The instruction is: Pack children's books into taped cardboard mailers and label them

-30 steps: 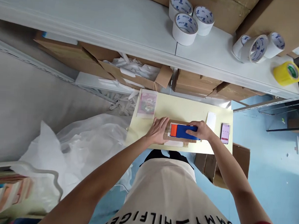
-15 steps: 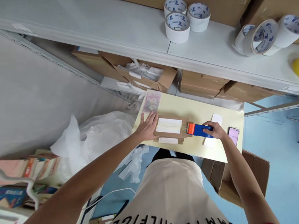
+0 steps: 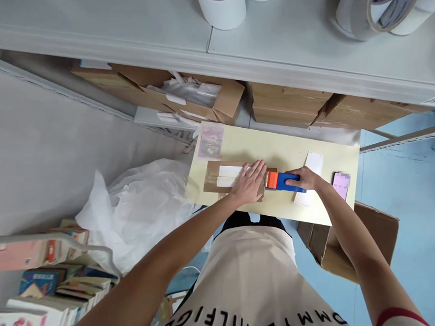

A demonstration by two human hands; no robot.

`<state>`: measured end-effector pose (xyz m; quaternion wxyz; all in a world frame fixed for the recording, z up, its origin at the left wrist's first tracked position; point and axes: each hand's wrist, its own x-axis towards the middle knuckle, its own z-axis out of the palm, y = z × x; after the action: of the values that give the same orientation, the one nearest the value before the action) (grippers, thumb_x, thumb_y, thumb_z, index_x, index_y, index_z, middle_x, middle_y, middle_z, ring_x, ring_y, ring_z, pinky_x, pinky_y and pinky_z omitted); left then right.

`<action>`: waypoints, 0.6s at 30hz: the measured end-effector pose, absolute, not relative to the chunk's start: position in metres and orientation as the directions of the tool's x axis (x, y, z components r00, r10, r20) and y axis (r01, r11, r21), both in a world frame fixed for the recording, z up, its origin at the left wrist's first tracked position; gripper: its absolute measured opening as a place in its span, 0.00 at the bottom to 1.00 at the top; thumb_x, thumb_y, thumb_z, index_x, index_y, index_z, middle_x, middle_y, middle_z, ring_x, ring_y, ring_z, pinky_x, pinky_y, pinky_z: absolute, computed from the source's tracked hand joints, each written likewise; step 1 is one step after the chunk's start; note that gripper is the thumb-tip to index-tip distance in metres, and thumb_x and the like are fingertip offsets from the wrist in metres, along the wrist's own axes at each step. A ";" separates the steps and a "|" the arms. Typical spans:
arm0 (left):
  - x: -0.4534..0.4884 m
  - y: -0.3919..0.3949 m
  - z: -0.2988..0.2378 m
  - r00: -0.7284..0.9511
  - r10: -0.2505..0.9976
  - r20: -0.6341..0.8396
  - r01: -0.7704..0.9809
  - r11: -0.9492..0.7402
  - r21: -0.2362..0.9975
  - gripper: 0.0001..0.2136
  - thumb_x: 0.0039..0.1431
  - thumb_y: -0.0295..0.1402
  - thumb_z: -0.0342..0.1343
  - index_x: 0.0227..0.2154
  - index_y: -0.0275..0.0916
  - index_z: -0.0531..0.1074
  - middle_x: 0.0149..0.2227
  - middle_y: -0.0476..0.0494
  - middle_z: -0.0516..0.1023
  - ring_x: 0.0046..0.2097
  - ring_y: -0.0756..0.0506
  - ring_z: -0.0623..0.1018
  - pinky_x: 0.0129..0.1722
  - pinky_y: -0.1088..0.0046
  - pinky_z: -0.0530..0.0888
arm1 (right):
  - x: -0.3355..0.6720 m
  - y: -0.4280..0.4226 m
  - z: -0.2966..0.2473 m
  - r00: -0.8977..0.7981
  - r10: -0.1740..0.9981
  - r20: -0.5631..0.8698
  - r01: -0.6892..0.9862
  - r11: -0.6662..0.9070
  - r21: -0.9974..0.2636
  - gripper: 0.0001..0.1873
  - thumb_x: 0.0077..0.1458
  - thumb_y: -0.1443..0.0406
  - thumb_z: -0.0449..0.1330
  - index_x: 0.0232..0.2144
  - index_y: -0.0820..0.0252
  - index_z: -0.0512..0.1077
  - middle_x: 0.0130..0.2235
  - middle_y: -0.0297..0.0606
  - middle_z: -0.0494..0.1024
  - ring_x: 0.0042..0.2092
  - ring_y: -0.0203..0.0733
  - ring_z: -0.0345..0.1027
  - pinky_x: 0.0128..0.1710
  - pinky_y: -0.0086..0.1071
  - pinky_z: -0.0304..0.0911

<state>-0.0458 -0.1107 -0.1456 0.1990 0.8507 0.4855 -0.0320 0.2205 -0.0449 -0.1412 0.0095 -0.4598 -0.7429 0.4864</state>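
My left hand [image 3: 249, 184] lies flat on the right part of a small brown cardboard box [image 3: 211, 176], its fingers stretched out. White labels [image 3: 229, 171] on the box top are partly covered by that hand. My right hand [image 3: 304, 178] is wrapped round a blue tape dispenser [image 3: 282, 182] with an orange head. The head is against or just beside the box's right end; the exact contact is hidden. Under the dispenser's back part lies a long white paper strip [image 3: 315, 161].
A phone [image 3: 340, 185] lies at the right of the pale yellow table [image 3: 276, 146]. Tape rolls [image 3: 225, 10] stand on the grey shelf above. White plastic sheeting [image 3: 142, 203] and stacked books [image 3: 65, 291] are at left, an open carton [image 3: 374, 234] at right.
My left hand has moved right, from the box's left end onto its top near the right end. The right hand and the dispenser stay at the right end. The view has shifted.
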 end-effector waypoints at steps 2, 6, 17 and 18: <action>-0.049 -0.112 -0.146 0.524 0.812 -0.256 0.842 -0.449 0.299 0.46 0.53 0.39 0.56 0.69 0.28 0.40 0.71 0.29 0.42 0.71 0.32 0.43 0.67 0.52 0.36 | 0.235 -0.043 -0.138 -0.583 0.676 -0.451 0.679 0.101 -0.727 0.18 0.52 0.50 0.63 0.41 0.51 0.80 0.31 0.33 0.82 0.32 0.43 0.75 0.33 0.32 0.68; -0.053 -0.111 -0.143 0.563 0.787 -0.253 0.819 -0.490 0.299 0.45 0.51 0.39 0.59 0.68 0.31 0.45 0.71 0.27 0.42 0.70 0.29 0.44 0.65 0.44 0.35 | 0.243 -0.046 -0.123 -0.481 0.742 -0.467 0.810 0.172 -0.560 0.15 0.50 0.51 0.65 0.37 0.50 0.81 0.31 0.35 0.83 0.33 0.46 0.76 0.30 0.33 0.67; -0.033 -0.108 -0.126 0.465 0.830 -0.308 0.885 -0.429 0.181 0.28 0.46 0.38 0.65 0.53 0.43 0.73 0.71 0.36 0.47 0.69 0.24 0.45 0.61 0.33 0.42 | 0.137 -0.077 -0.103 -0.239 0.854 -0.462 0.970 0.192 -0.145 0.22 0.61 0.52 0.54 0.48 0.60 0.75 0.39 0.51 0.82 0.41 0.54 0.77 0.37 0.40 0.67; -0.035 -0.107 -0.127 0.446 0.846 -0.293 0.894 -0.405 0.192 0.30 0.45 0.41 0.65 0.54 0.43 0.72 0.71 0.35 0.48 0.69 0.23 0.46 0.61 0.32 0.42 | 0.145 -0.081 -0.104 -0.179 0.895 -0.410 0.977 0.111 -0.185 0.24 0.62 0.50 0.52 0.52 0.58 0.72 0.40 0.50 0.82 0.41 0.54 0.77 0.37 0.40 0.67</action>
<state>-0.0346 -0.1067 -0.1275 0.1615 0.8349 0.5209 -0.0746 0.1452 -0.0807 -0.1037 -0.0980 -0.6332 -0.7387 0.2091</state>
